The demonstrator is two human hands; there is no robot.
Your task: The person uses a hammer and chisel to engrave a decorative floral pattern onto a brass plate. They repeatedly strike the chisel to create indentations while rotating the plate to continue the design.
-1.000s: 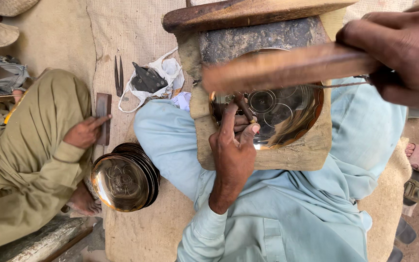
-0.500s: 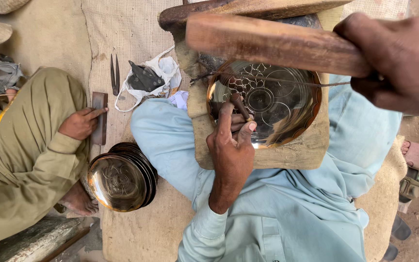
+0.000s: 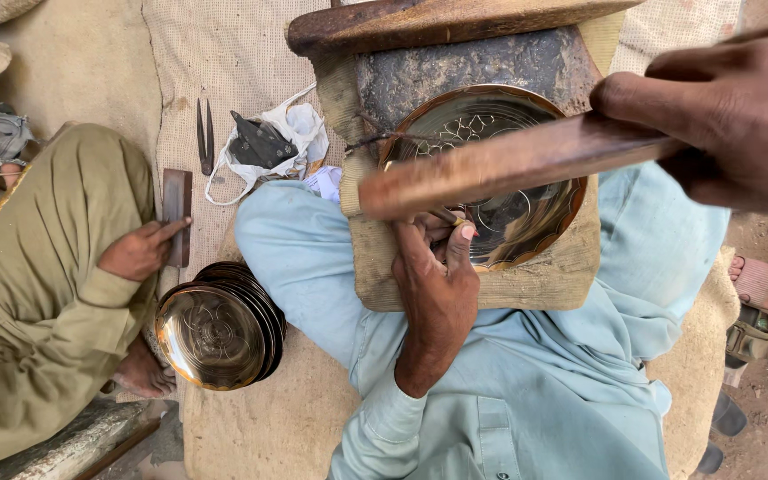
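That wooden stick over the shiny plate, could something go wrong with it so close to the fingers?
Maybe. The wooden mallet in the right hand hangs just above the left hand, which pinches a small tool against the engraved metal plate. A blow that lands off could hit those fingers. The plate lies tilted on a padded block on the lap, so it might slip, and the tool could skid and scratch the pattern.

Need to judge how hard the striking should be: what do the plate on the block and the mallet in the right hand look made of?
The plate looks like polished metal, brass or copper by its golden-brown mirror shine and incised patterns. The mallet in the right hand looks like plain brown wood, matte and smooth; the blur hides any grain.
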